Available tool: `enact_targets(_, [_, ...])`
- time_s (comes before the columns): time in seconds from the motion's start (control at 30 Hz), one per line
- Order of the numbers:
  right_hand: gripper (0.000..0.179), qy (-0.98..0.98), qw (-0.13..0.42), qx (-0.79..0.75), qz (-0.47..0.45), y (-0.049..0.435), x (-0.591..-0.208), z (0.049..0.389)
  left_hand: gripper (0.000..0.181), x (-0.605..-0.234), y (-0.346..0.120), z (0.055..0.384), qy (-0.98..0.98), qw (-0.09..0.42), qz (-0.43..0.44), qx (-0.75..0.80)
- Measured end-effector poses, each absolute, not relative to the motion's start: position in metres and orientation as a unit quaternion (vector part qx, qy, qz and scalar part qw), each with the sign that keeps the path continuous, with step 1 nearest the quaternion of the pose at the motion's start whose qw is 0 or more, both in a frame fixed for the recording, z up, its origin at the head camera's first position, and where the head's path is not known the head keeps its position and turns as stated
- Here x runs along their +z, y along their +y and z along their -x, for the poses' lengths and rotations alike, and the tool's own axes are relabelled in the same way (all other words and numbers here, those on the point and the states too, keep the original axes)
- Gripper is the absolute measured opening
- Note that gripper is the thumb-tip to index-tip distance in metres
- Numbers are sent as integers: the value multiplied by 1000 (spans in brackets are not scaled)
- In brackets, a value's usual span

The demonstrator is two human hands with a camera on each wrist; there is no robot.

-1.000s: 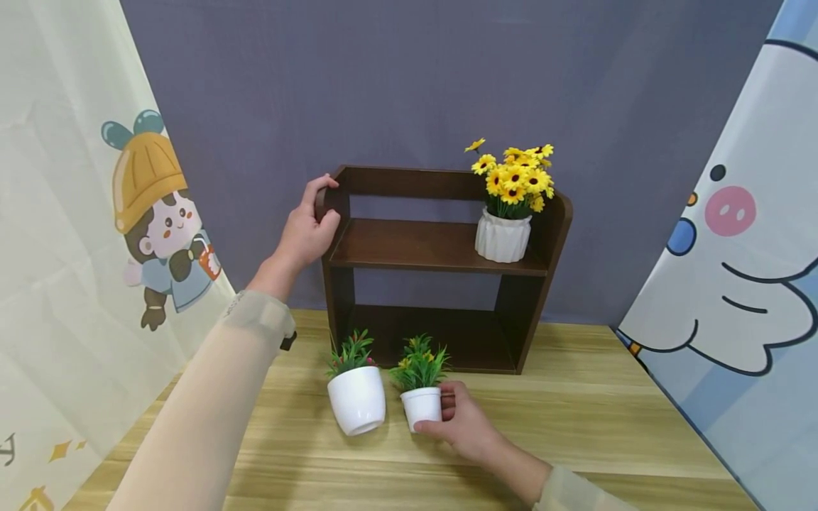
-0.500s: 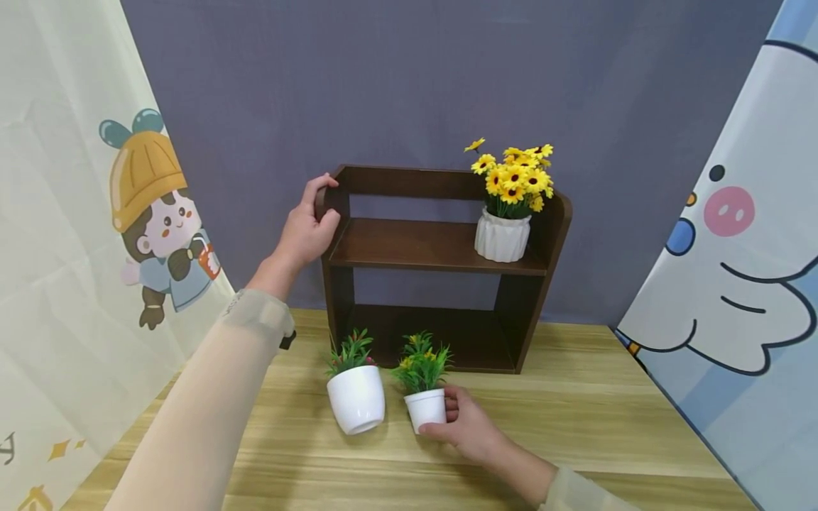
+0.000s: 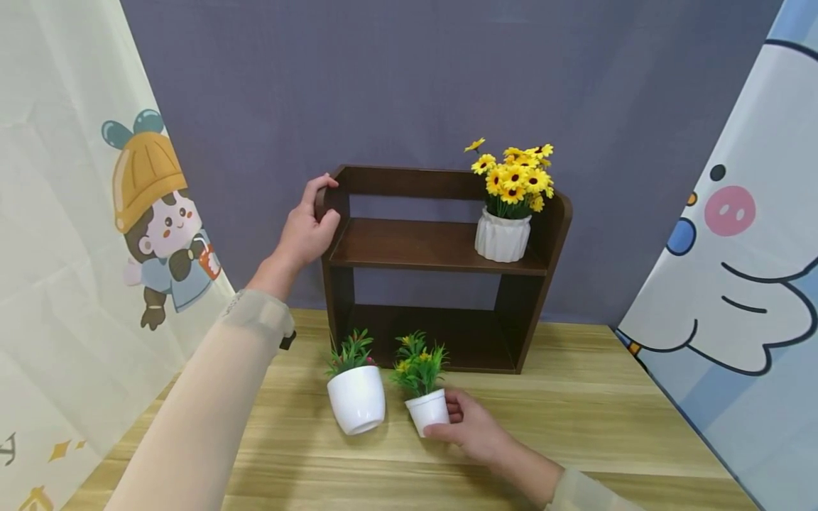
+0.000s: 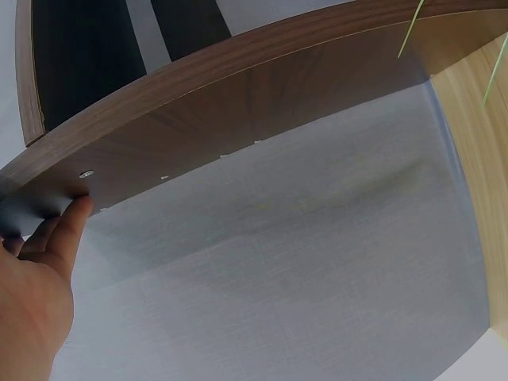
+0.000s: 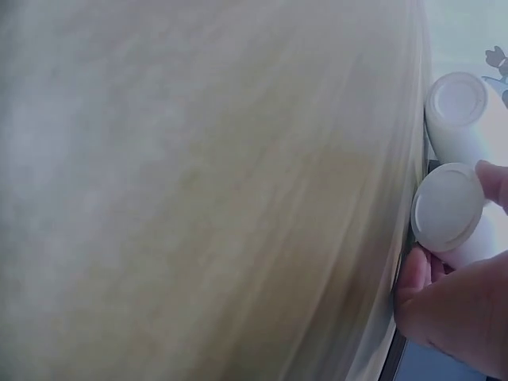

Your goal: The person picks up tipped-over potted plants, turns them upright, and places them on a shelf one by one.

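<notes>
My left hand (image 3: 307,231) grips the upper left side of a dark brown two-tier wooden shelf (image 3: 422,243); in the left wrist view, fingers (image 4: 70,234) lie against the outer face of its side panel. Lower down, my right hand (image 3: 476,429) pinches the small white pot of a potted plant (image 3: 429,410) with green leaves and yellow blooms. That pot leans, foliage tipped to the left. Its round base (image 5: 448,208) shows between thumb and fingers in the right wrist view. Just left of it a larger white potted plant (image 3: 358,401) lies tilted before the shelf.
A white fluted pot of yellow flowers (image 3: 503,238) stands at the right end of the upper tier. The wood-grain table (image 3: 607,411) spreads around the shelf. Behind hangs a grey-blue cloth (image 3: 409,85), with cartoon-printed curtains (image 3: 64,213) at both sides.
My right hand has moved slightly right and down with the small potted plant, which now leans more to the left. The left hand, the shelf and the larger potted plant stay where they were.
</notes>
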State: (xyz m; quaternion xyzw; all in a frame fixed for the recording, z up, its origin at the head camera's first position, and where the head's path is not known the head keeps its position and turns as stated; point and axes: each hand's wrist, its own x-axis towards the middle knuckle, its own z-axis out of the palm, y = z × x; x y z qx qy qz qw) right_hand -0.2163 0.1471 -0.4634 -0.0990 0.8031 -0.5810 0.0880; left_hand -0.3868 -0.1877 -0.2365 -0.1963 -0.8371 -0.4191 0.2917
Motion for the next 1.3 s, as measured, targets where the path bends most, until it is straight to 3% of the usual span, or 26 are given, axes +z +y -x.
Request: enact_targets(1.3, [71, 804, 89, -578, 106, 157, -470, 237, 54, -236, -188, 386, -841, 292, 184, -416])
